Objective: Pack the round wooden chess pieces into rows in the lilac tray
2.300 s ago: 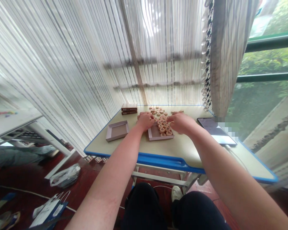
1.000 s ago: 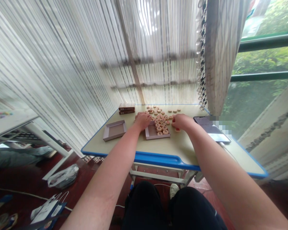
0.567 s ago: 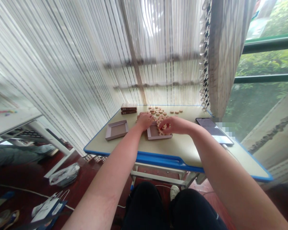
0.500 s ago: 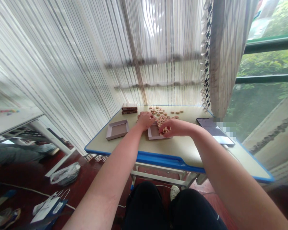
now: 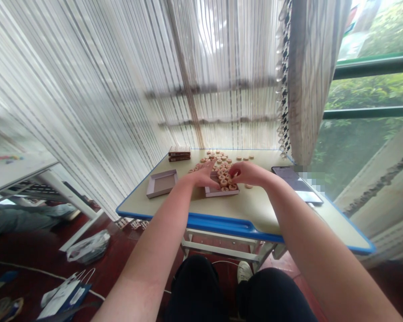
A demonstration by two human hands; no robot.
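Round wooden Chinese chess pieces (image 5: 223, 183) lie in the right part of a shallow light cardboard box (image 5: 222, 194) and heap up over its far side. My left hand (image 5: 203, 176) reaches over the box's left part, fingers spread and thumb stretched toward the pieces. At the box's right side, my right hand (image 5: 247, 172) has its fingers curled round pieces at the edge of the heap. How many it grips is hidden. More loose pieces (image 5: 218, 157) spread across the table behind both hands. One piece (image 5: 249, 186) lies just right of the box.
A second shallow box part (image 5: 161, 184) sits on the left of the table (image 5: 134, 203). Behind it are stacked brown boxes (image 5: 179, 153). A tablet-like device (image 5: 293, 183) with a cable lies at the right. Striped curtains hang behind the table's far edge.
Pieces from my right hand now lie in the box, and that hand has moved back to the heap's right edge. My left hand has opened and spread over the box's left part.
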